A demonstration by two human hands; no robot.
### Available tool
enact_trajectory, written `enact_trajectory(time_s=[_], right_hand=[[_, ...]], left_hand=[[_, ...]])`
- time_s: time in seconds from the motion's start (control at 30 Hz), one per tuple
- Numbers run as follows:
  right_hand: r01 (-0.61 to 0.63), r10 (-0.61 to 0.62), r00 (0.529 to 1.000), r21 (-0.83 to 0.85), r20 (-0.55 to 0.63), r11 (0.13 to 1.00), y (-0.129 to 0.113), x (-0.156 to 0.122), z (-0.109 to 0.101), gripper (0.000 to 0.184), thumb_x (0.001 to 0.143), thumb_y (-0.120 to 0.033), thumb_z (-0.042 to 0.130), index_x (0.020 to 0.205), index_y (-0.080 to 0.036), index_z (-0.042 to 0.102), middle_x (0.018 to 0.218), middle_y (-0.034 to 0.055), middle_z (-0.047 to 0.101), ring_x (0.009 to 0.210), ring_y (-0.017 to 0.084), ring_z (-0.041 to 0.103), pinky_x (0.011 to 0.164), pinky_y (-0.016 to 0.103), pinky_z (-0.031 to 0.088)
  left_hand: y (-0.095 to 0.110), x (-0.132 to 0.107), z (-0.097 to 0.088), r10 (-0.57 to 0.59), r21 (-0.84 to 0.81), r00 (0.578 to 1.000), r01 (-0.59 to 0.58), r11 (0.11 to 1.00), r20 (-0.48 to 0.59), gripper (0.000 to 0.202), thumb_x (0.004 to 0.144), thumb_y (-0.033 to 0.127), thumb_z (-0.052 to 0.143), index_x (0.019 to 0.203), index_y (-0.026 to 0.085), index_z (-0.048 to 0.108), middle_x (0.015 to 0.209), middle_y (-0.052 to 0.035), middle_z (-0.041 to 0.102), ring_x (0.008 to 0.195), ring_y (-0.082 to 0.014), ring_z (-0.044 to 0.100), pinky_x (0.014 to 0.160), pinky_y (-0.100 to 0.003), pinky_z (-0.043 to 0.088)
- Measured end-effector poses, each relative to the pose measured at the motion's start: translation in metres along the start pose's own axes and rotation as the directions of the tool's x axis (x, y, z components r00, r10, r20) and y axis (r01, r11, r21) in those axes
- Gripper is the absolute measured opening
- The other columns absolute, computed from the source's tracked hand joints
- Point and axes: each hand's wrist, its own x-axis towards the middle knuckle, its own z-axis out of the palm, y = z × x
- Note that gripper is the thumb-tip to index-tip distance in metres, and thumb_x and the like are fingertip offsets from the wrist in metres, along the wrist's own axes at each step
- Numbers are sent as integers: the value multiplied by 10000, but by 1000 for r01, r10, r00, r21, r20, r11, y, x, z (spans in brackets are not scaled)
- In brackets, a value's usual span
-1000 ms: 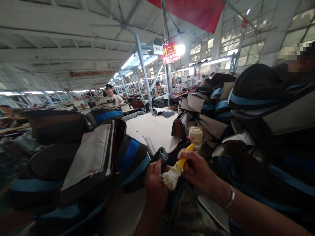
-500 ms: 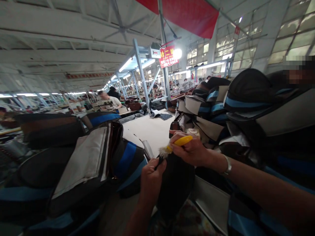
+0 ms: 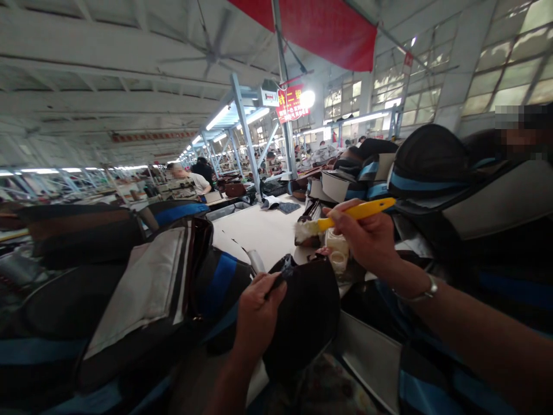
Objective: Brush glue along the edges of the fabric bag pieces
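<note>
My right hand (image 3: 369,239) is closed round the yellow handle of a brush (image 3: 362,212). The brush's pale bristles point left over the table. Pinched between the thumb and fingers of my left hand (image 3: 259,305) is a small dark strip (image 3: 280,278), with a wet-looking grey-blue patch on its end. Just right of that hand, a black curved bag piece (image 3: 309,314) hangs above my lap; whether it joins the strip I cannot tell. Below the brush, partly behind my right hand, stands a cream plastic container (image 3: 339,253).
A white tabletop (image 3: 268,230) lies ahead, with grey fabric scraps (image 3: 288,207) at its far side. Black and blue bags are heaped on the left (image 3: 142,282) and right (image 3: 432,161). A metal post (image 3: 246,135) rises beyond the table. Other people sit farther off.
My right hand has lifted the brush off the strip and moved it up and to the right. My left hand has shifted slightly left and down, still pinching the strip.
</note>
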Motion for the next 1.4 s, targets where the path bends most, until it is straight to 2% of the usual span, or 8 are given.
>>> enact_trajectory(time_s=[0.1,0.23,0.47,0.67,0.9,1.07,1.23,1.4], right_hand=[[-214,262,954,281,-147,936,8,20,-32,130,829,-292,713,794,-174,671,588,-25,558,504,83,464,482,187,407],[-490,578,816,504,-23,711,50,16,-71,144,790,-260,727,755,-150,641,512,-65,497,420,48,350,648,297,544],[-644,818,505,752,276,144,138,-81,-83,210,799,-244,701,685,-166,543,513,-76,502,431,66,392,850,521,526],[-604,837,473,793,274,82,155,-127,-50,274,721,-273,782,695,-172,528,519,-75,491,424,67,357,655,335,550],[-456,857,403,882,321,-116,133,-135,-6,258,803,-224,676,652,-174,472,506,-96,468,431,60,369,964,562,460],[-555,816,509,829,272,70,104,-109,3,267,772,-254,742,676,-183,503,497,-107,448,424,53,356,893,498,522],[-550,638,769,566,54,615,47,-61,0,215,744,-280,804,764,-191,610,631,-43,585,513,80,506,521,191,448],[-310,276,885,31,374,950,26,-46,12,136,871,-334,670,818,-211,648,673,-18,583,625,138,543,727,298,494]], left_hand=[[9,20,-16,220,91,967,-232,968,126,204,893,290,566,994,213,725,885,-27,672,816,-154,631,752,-245,485],[-8,63,-11,329,285,944,-320,904,17,230,897,310,562,1051,231,714,988,-39,701,936,-195,616,897,-321,466],[-87,102,81,128,270,990,-108,957,-57,250,888,273,562,1098,238,691,1099,-78,693,1036,-251,610,960,-418,458],[-123,36,102,44,153,997,-35,988,-57,561,983,392,374,1483,144,318,1528,-185,345,1361,-244,428,1067,-418,423],[-99,-74,85,31,119,999,-36,992,38,648,866,529,582,1411,200,462,1358,-142,514,1268,-290,483,1072,-490,396],[-86,-59,82,-81,-56,997,81,995,3,260,906,366,565,1046,175,671,908,-38,588,878,-177,596,825,-308,496],[-65,-32,66,-87,-126,996,87,988,2,277,868,363,631,687,162,575,762,9,511,723,-131,525,685,-244,425],[-43,-27,58,-113,-184,988,130,974,103,203,851,345,643,767,162,626,800,3,538,762,-143,528,697,-246,406]])
